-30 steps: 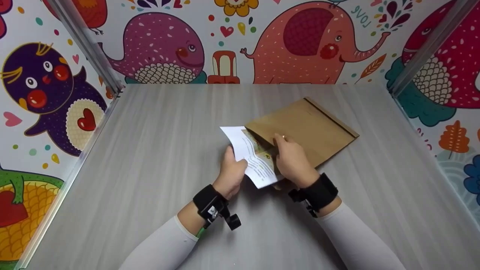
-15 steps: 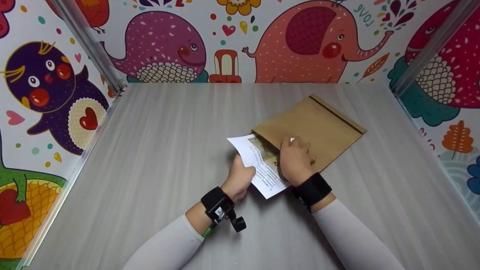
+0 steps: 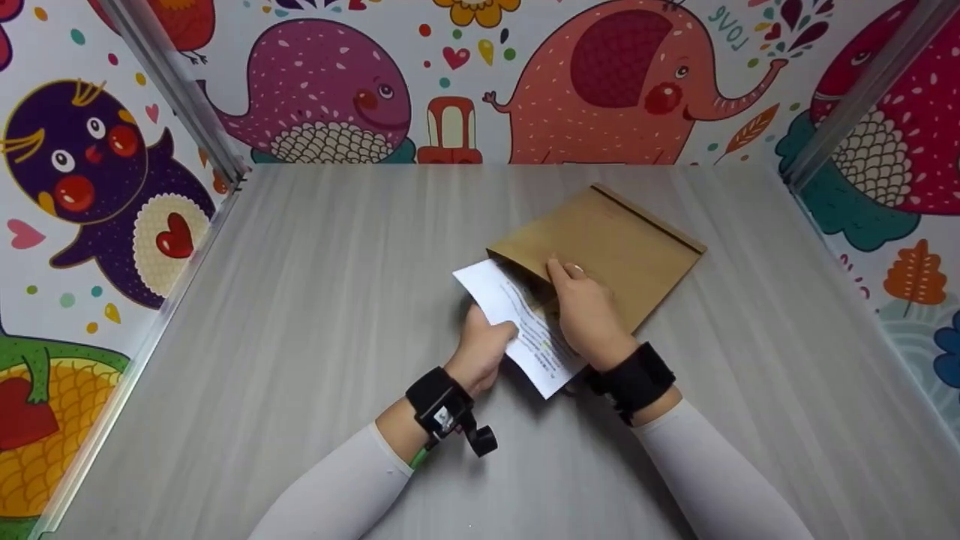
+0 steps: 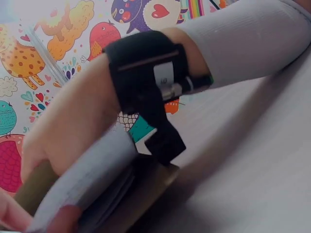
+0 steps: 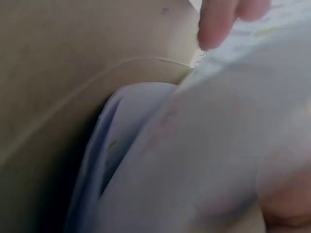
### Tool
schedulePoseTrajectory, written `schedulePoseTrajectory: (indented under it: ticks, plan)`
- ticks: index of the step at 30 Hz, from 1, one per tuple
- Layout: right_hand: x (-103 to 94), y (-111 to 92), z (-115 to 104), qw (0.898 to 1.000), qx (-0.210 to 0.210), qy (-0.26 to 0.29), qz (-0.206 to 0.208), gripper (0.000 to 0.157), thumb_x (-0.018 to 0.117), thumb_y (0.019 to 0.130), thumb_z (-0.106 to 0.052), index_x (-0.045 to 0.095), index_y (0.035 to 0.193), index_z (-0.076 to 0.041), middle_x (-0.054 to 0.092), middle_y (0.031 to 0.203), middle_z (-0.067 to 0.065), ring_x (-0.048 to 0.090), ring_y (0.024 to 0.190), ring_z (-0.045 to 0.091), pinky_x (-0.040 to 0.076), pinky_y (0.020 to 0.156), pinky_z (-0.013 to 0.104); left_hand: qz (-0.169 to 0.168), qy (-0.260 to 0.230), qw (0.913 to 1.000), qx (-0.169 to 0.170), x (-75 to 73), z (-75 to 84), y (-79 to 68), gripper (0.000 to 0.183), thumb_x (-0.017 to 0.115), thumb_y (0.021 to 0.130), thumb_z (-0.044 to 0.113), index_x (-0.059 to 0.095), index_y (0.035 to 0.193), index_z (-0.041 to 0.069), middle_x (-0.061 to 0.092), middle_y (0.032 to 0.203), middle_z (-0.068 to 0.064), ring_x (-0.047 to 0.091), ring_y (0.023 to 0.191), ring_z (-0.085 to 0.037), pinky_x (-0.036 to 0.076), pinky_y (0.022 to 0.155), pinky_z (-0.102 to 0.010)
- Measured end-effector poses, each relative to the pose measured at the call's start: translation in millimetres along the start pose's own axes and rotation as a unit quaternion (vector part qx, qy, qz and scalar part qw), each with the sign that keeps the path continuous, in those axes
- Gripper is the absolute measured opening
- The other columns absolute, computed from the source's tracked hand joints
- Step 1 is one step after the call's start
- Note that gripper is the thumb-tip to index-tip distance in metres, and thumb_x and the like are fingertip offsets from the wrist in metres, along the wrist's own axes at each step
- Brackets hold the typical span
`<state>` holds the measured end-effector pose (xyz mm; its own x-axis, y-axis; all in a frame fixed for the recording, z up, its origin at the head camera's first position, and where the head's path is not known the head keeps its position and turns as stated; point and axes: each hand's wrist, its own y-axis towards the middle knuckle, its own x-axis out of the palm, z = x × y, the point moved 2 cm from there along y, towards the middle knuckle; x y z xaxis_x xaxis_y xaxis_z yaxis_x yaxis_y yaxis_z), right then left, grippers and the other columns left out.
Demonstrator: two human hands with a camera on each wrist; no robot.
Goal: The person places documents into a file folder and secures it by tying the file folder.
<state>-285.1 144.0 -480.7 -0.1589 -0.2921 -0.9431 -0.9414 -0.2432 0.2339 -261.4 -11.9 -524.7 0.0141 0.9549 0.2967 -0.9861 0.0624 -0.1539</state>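
My left hand [image 3: 484, 345] grips a small stack of white printed sheets [image 3: 529, 326] by its near left edge, thumb on top. The far part of the sheets lies inside the mouth of a brown paper envelope [image 3: 611, 240]. At that mouth, my right hand [image 3: 596, 319] holds the envelope's upper edge; its underside fingers are hidden. In the left wrist view, the right hand [image 4: 73, 116] bends over the brown edge, with curved sheets [image 4: 87, 170] below it. The right wrist view shows layered sheets [image 5: 204, 155] beside the envelope's brown face [image 5: 73, 53].
The envelope and both hands are over a light grey wood-grain table [image 3: 322, 300]. Cartoon-printed panels [image 3: 480, 82] stand at the back and sides, with metal posts at the corners. Each wrist carries a black strap [image 3: 637, 382] with a camera.
Right-hand fingers, spread over the envelope half a second ago, are now drawn together at its mouth. The envelope has shifted left over the sheets, covering most of their coloured picture.
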Motion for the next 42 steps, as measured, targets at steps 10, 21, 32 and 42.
schedulePoseTrajectory:
  ticks: [10, 21, 32, 42]
  plan:
    - [8.9, -3, -7, 0.999, 0.017, -0.028, -0.005, 0.053, 0.054, 0.097, 0.009, 0.053, 0.148, -0.003, 0.062, 0.143, 0.031, 0.064, 0.127, 0.052, 0.059, 0.086, 0.069, 0.014, 0.010, 0.9997, -0.015, 0.0, -15.6, 1.6, 0.067, 0.051, 0.073, -0.017, 0.045, 0.140, -0.014, 0.058, 0.139, -0.028, 0.058, 0.123, -0.027, 0.051, 0.109, -0.034]
    - [25.7, -13, -16, 0.989, 0.066, -0.122, 0.041, 0.050, 0.055, 0.103, -0.006, 0.054, 0.153, -0.009, 0.057, 0.145, 0.031, 0.056, 0.127, 0.064, 0.051, 0.080, 0.085, 0.025, 0.028, 0.9991, -0.020, 2.2, -17.0, 0.5, 0.066, 0.050, 0.072, -0.018, 0.047, 0.137, -0.013, 0.059, 0.135, -0.026, 0.058, 0.122, -0.028, 0.049, 0.113, -0.040]
    - [12.5, -5, -11, 0.995, 0.081, -0.054, 0.033, 0.052, 0.050, 0.105, -0.003, 0.052, 0.155, -0.016, 0.053, 0.150, 0.025, 0.053, 0.130, 0.064, 0.045, 0.081, 0.091, 0.010, -0.010, 0.9984, -0.055, 3.1, -11.8, 0.7, 0.063, 0.048, 0.080, -0.015, 0.043, 0.143, -0.009, 0.057, 0.138, -0.029, 0.064, 0.118, -0.034, 0.062, 0.097, -0.044]
    - [-13.9, 3, 11, 0.990, 0.140, 0.002, 0.019, 0.065, 0.045, 0.102, 0.004, 0.039, 0.163, -0.019, 0.042, 0.164, 0.024, 0.040, 0.140, 0.069, 0.040, 0.087, 0.093, 0.011, 0.030, 0.9981, -0.052, 24.0, 14.0, 0.0, 0.051, 0.054, 0.093, -0.006, 0.043, 0.143, -0.002, 0.062, 0.131, -0.029, 0.077, 0.100, -0.039, 0.067, 0.072, -0.043]
